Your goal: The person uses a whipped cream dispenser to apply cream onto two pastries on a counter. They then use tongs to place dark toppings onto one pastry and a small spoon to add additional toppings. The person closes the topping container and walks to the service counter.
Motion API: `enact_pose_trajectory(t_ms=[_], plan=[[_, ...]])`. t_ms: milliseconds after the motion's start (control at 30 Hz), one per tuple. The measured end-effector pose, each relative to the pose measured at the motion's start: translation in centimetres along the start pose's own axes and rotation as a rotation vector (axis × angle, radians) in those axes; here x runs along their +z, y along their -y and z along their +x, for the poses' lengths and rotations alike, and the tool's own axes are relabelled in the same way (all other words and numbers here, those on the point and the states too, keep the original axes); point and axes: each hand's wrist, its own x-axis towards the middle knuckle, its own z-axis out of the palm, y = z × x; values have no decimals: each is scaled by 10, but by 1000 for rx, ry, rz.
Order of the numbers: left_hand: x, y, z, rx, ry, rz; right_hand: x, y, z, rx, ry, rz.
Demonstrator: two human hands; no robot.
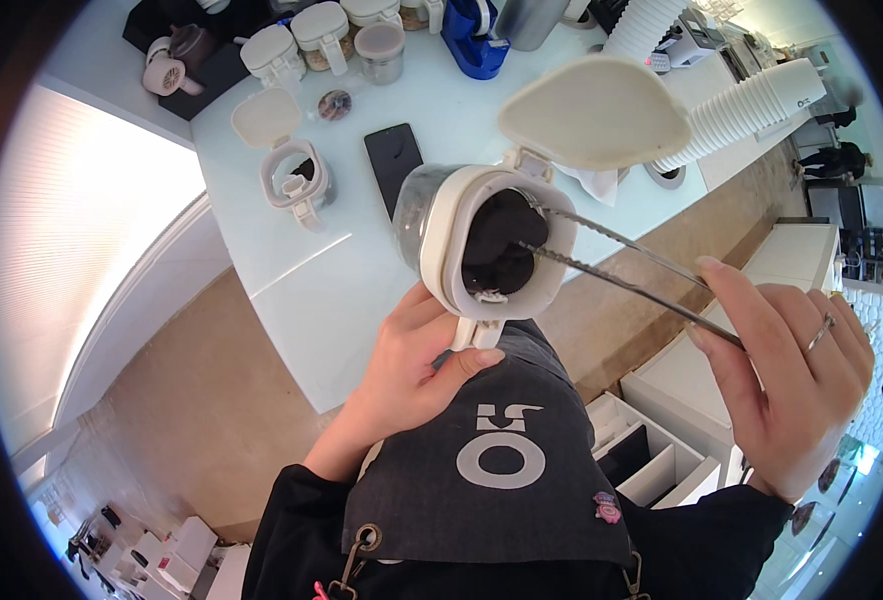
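My left hand [419,367] grips the handle of a clear jar [414,214] with a cream plastic rim, tilted so its mouth faces me. Its hinged lid [595,112] stands raised at the back. Dark, round, biscuit-like pieces [503,240] lie inside, along with a small white bit near the lower rim. Between the thumb and fingers of my right hand [794,367] is a pair of metal tongs [629,283] with serrated tips. Both tips reach into the jar mouth, at the dark pieces; whether they pinch one, I cannot tell.
On the white table [299,322] are a black phone [393,161], a second open jar [269,176] and a small round packet [334,105]. Several lidded jars [321,34] and a blue tape dispenser [479,37] stand behind. Stacked white cups [741,116] lean at right, above an open drawer [659,465].
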Motion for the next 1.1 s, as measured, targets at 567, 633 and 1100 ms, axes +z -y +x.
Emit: enact_pose_trajectory(t_ms=[567,633,1100], plan=[[-3,1,-2,0,-2,14,-6,-8,6,-64,66,70],[-4,7,-5,-43,-17,-18,-5,-11,3,11,33,141],[-13,81,-37,-394,-263,-213,159,77,0,408,124,132]])
